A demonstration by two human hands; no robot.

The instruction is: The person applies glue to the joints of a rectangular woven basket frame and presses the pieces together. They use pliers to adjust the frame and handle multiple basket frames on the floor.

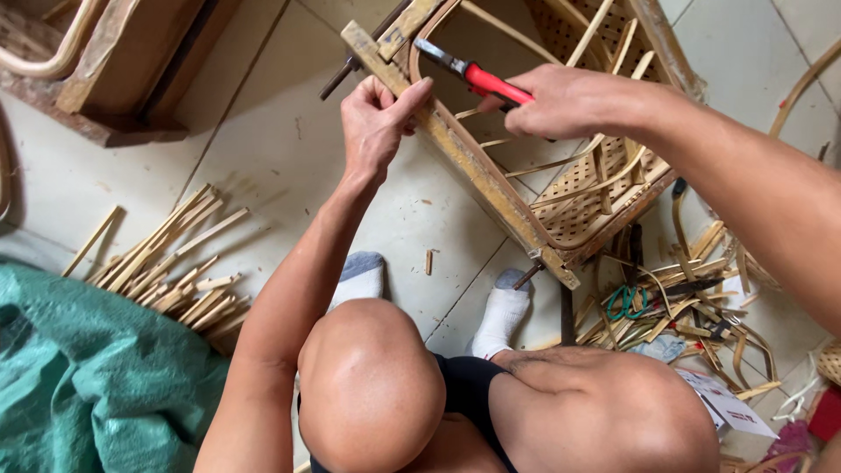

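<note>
My left hand (377, 123) grips the long wooden side rail (491, 188) of a cane-woven frame (587, 188) that leans tilted above the floor. My right hand (561, 101) is closed on the red handle of a pair of pliers (477, 77), whose metal jaws point toward the upper left corner of the frame, just past my left thumb. Loose cane strips hang across the frame's opening. My knees and white-socked feet sit below the frame.
A heap of split bamboo sticks (175, 267) lies on the tiled floor at left, beside a green tarp (79, 377). More offcuts and green-handled scissors (626, 302) lie at right. Wooden furniture parts (114, 70) stand at the upper left.
</note>
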